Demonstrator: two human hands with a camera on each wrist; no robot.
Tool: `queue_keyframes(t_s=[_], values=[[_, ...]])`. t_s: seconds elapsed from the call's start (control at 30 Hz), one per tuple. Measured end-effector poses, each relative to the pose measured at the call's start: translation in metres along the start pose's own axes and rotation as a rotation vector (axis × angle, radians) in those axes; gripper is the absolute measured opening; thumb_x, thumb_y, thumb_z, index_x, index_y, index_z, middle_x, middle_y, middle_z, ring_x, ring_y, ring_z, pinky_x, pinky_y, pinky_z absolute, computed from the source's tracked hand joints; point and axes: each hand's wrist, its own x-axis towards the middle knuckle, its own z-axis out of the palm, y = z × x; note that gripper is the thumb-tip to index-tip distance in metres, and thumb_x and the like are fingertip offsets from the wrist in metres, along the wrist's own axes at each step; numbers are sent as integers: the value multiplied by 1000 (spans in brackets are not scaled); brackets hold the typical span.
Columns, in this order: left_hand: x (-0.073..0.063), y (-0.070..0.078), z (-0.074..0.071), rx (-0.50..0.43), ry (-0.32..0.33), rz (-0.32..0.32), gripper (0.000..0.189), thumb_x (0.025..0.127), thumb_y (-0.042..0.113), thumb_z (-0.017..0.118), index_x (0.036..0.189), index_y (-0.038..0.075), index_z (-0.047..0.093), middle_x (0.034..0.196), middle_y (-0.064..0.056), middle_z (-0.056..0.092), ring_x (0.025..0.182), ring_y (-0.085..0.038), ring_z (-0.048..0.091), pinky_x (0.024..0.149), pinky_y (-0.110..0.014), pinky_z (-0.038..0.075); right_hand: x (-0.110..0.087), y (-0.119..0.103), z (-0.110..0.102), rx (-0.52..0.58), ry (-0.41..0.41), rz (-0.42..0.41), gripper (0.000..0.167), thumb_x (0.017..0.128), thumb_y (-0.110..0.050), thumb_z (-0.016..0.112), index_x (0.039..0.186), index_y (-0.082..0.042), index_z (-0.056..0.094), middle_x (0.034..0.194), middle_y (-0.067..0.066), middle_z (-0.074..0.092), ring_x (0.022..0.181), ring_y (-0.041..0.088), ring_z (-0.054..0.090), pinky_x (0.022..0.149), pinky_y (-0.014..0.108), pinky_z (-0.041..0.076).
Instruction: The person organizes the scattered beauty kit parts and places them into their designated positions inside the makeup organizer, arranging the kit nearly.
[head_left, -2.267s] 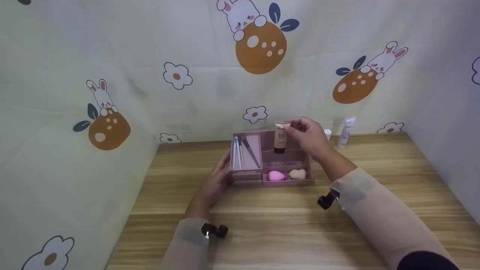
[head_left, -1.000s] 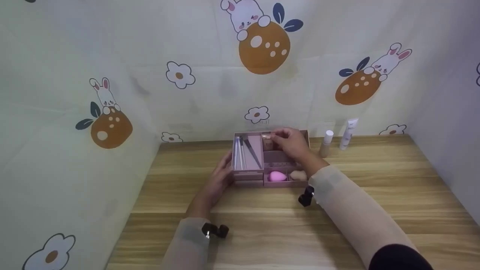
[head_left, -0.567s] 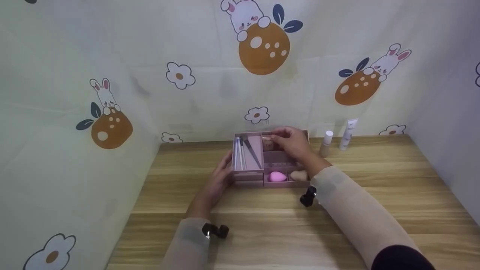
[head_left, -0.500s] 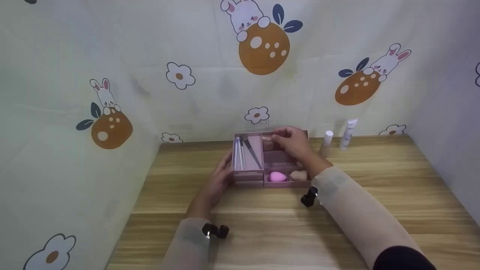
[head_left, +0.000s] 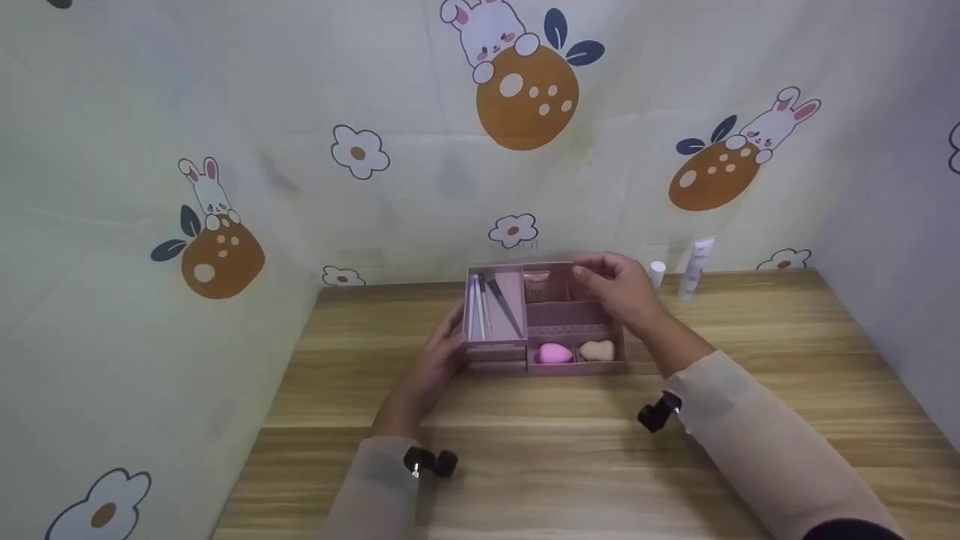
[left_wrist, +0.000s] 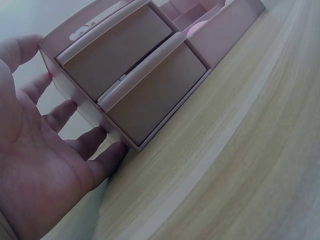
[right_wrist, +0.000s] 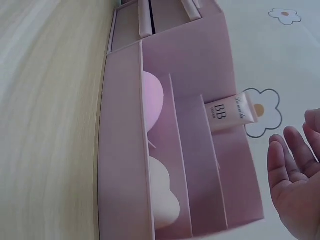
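A pink cosmetics organizer [head_left: 566, 313] stands at the back of the table. My left hand [head_left: 431, 367] rests against its left side; in the left wrist view the fingertips touch the side wall beside two drawers [left_wrist: 150, 90]. A BB cream tube [right_wrist: 230, 112] stands upright in the rear compartment, cap end hidden. My right hand [head_left: 622, 289] hovers over the organizer's rear right corner, fingers loosely bent and holding nothing. A pink makeup sponge [head_left: 554, 353] and a beige sponge [head_left: 598, 350] sit in the front compartments. Several slim makeup brushes [head_left: 482, 304] lie in the top left tray.
Right of the organizer, a white-capped bottle [head_left: 657, 274] is partly hidden behind my right hand. A white tube [head_left: 697, 270] stands beside it near the back edge. A printed curtain [head_left: 420, 202] rises behind the wooden table [head_left: 525, 465].
My right hand lowered the BB cream tube into the rear compartment, released it and moved right, away from it. My left hand has stayed at the organizer's side.
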Motion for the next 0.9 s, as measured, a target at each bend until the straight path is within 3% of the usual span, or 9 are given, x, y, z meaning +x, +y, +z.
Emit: queue_keyframes(t_s=[0.27, 0.57, 0.73, 0.9], values=[[-1, -2, 0, 2, 13, 1, 61, 106, 39, 61, 162, 49, 38, 178, 12, 25, 158, -23, 43, 131, -45, 37, -28, 3, -26, 25, 20, -35, 48, 102, -41, 73, 130, -3, 71, 117, 8, 74, 109, 24, 70, 88, 26, 64], [-1, -1, 0, -5, -8, -13, 62, 108, 39, 55, 165, 48, 32, 180, 9, 20, 164, -26, 31, 135, -49, 26, -48, 7, -56, 67, 25, -63, 48, 104, -37, 71, 130, 2, 69, 108, -4, 76, 103, 10, 75, 86, 28, 66], [-1, -1, 0, 3, -4, -13, 60, 108, 39, 55, 164, 48, 34, 179, 9, 22, 162, -26, 36, 135, -51, 28, -51, 13, -79, -18, 55, -51, 44, 106, -42, 66, 128, -4, 71, 111, 3, 76, 101, 8, 73, 84, 23, 64], [-1, 0, 0, 3, -5, -9, 57, 109, 38, 54, 162, 51, 37, 177, 11, 26, 159, -23, 41, 134, -49, 31, -51, 16, -99, -79, 123, -2, 51, 106, -50, 63, 130, -6, 69, 119, 5, 75, 105, 9, 72, 83, 20, 62]])
